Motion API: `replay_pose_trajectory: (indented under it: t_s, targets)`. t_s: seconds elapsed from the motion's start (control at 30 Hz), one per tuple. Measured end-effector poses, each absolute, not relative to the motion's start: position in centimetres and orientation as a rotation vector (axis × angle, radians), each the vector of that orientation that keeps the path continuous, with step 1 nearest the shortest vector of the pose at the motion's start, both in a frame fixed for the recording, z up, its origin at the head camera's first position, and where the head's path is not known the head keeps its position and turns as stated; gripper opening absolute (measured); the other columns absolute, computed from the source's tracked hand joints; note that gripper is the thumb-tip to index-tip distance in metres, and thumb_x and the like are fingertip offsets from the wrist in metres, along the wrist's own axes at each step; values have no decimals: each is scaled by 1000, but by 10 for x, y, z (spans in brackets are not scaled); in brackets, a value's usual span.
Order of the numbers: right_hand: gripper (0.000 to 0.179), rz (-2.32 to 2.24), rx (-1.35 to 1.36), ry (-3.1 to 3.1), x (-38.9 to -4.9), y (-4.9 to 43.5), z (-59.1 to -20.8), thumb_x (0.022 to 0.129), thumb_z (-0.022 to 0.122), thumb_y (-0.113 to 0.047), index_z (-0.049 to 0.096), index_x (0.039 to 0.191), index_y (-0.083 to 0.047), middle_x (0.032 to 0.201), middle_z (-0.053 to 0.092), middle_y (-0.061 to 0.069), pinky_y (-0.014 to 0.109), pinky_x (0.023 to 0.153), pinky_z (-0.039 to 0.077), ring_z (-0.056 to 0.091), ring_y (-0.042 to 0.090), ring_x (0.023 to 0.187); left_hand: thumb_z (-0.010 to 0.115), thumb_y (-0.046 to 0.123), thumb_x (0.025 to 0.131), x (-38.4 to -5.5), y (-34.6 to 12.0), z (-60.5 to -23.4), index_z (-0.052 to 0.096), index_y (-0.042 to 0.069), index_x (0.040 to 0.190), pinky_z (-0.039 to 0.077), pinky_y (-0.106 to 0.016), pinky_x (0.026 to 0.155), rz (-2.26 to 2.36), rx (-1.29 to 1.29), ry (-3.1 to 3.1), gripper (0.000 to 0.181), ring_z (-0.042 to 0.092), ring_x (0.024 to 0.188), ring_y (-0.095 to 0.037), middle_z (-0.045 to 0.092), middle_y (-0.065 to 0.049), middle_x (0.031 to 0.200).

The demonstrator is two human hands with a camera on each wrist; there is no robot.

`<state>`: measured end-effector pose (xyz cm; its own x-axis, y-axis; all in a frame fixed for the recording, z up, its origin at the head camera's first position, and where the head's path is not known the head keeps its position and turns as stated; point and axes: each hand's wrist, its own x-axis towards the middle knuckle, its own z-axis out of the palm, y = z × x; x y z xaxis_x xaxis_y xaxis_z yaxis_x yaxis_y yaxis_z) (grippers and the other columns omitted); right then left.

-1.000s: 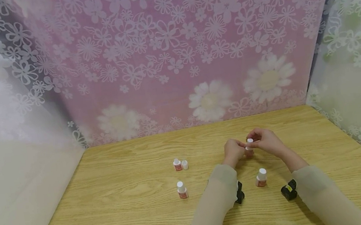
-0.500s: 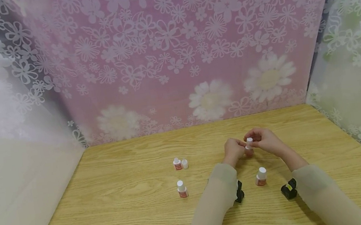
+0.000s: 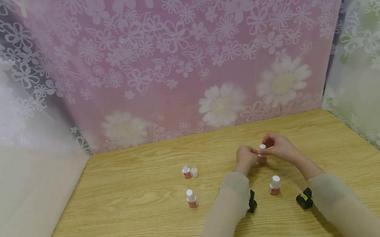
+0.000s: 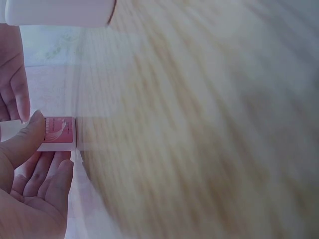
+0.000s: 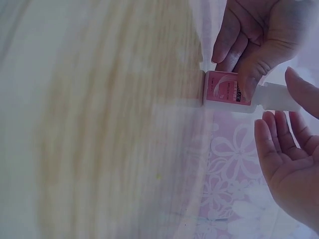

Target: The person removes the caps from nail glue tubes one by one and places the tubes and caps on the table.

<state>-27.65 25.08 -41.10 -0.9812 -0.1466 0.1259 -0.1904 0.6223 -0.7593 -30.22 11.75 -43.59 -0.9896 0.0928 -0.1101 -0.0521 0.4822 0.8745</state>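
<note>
My left hand [image 3: 247,156] grips a small white bottle [image 5: 224,92] with a red label, its thumb lying over the label in both wrist views. The bottle stands upright on the table. At its top is a white cap [image 3: 262,147], with my right hand [image 3: 280,149] around it. In the right wrist view the right thumb [image 5: 304,94] crosses the cap and the fingertips lie along the opposite side. A second capped bottle [image 3: 274,186] stands nearer, between the forearms; part of a white cap [image 4: 60,12] looms large at the top of the left wrist view.
To the left stands an uncapped bottle [image 3: 186,172] with its loose cap [image 3: 194,172] beside it. Nearer is another capped bottle [image 3: 191,198]. The wooden table [image 3: 135,221] ends at a pink floral curtain [image 3: 156,79]. Black wrist cameras [image 3: 304,199] hang under the sleeves.
The right fingers have shifted slightly around the cap, drawing back to the right while the thumb has moved forward across it. The left hand and the bottles stay in place.
</note>
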Motion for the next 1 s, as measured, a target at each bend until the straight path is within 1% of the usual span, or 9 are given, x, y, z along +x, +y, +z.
replay_pose_trajectory:
  t_s: [0.13,0.3,0.53,0.77,1.0]
  targets:
    - [32,1282,294,-2786,-277,252,-411,77,70,-21,53,92,2,87,58,12,34,65,45,56,27,83,84,15,56,-303,118,-437,66,9,58,41,-22,58,1520,41,2581,19,47,63,-7,56,6,62]
    - [30,1287,308,-2779,-277,252,-412,77,70,-19,55,91,2,86,59,11,35,65,45,56,27,82,84,15,57,-303,118,-437,67,9,59,41,-22,58,1523,48,2578,18,47,63,-7,56,6,62]
    - [27,1305,336,-2769,-275,252,-411,79,68,-16,56,94,3,88,59,11,36,68,45,56,29,86,83,15,59,-302,117,-435,67,9,60,41,-23,57,1527,35,2557,17,46,64,-8,56,6,64]
    - [26,1306,367,-2779,-275,252,-410,82,64,-12,55,99,6,93,59,14,40,71,45,55,33,91,83,15,59,-302,118,-436,66,9,60,41,-24,56,1546,23,2547,18,47,62,-9,55,5,64]
    - [24,1287,372,-2755,-274,251,-408,84,60,-7,55,102,8,93,59,16,42,72,45,56,32,90,83,14,58,-302,118,-435,66,10,60,43,-27,62,1528,-3,2531,18,49,68,-10,55,6,67]
